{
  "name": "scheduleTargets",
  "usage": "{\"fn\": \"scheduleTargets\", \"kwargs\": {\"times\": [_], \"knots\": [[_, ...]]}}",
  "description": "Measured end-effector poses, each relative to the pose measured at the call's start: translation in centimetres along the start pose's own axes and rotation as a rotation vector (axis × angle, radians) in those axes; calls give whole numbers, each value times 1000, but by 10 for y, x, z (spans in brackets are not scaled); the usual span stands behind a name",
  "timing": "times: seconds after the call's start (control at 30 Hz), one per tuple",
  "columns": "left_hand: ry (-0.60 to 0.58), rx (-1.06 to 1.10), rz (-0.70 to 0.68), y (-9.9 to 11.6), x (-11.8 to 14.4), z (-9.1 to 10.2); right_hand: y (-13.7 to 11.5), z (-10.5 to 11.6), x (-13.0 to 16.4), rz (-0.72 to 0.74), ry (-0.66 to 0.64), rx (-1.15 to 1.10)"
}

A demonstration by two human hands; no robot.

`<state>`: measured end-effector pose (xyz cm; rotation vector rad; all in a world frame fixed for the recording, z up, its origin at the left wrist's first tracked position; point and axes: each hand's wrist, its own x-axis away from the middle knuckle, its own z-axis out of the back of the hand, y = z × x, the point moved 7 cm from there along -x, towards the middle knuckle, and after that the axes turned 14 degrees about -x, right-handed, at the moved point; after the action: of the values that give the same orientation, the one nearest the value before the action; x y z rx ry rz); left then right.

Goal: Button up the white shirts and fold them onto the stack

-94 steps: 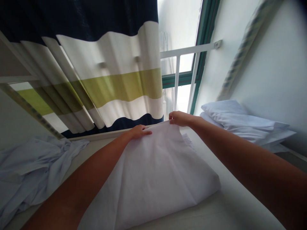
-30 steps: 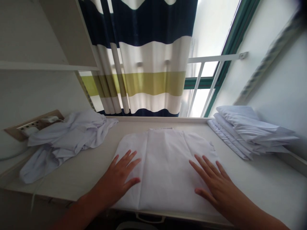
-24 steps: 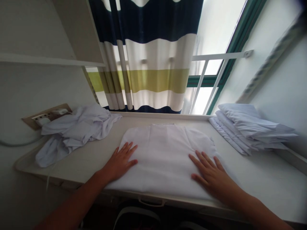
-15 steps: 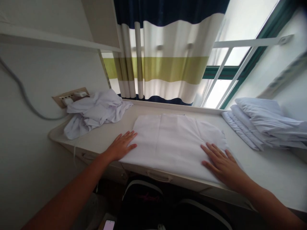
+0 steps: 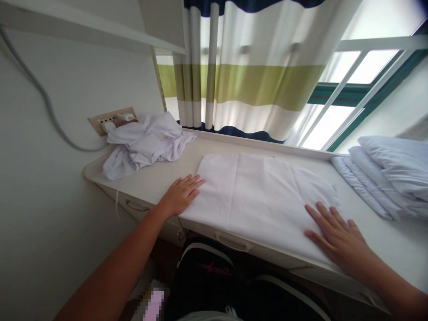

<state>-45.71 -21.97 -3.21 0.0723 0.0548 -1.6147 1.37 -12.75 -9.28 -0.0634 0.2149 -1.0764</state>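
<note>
A folded white cloth [image 5: 261, 196] lies flat on the pale desk [image 5: 154, 183] below the window. My left hand [image 5: 180, 194] rests palm down with fingers spread on the cloth's left edge. My right hand [image 5: 336, 234] lies flat, fingers apart, on the cloth's near right corner. Neither hand grips anything.
A crumpled heap of white garments [image 5: 147, 142] sits at the desk's far left, by a wall socket [image 5: 112, 121]. A stack of folded white linen [image 5: 388, 174] stands at the right. A striped curtain [image 5: 247, 84] hangs behind. A dark bag [image 5: 214, 276] is under the desk.
Both hands went from holding the cloth's far edge to lying flat on it, then slid outward to its left and right edges. The view has shifted left and down.
</note>
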Motion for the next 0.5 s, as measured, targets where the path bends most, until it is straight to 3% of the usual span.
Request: {"fn": "scheduleTargets", "kwargs": {"times": [0.1, 0.17, 0.23, 0.3, 0.4, 0.5], "knots": [[-30, -15, 13, 2, 1, 0, -1, 2, -1, -13, -39, 3], [-37, -30, 33, 4, 6, 0, -24, 18, -1, 4, 14, 21], [-33, -52, 62, 9, 14, 0, -71, 38, 1, 87, 93, 3], [-34, -76, 96, 15, 23, 0, -136, 50, 5, 199, 111, -82], [-63, -101, 130, 20, 34, -1, -238, 42, 8, 365, -4, -267], [-84, -101, 121, 20, 37, 1, -310, 21, 3, 450, -79, -405]]}}
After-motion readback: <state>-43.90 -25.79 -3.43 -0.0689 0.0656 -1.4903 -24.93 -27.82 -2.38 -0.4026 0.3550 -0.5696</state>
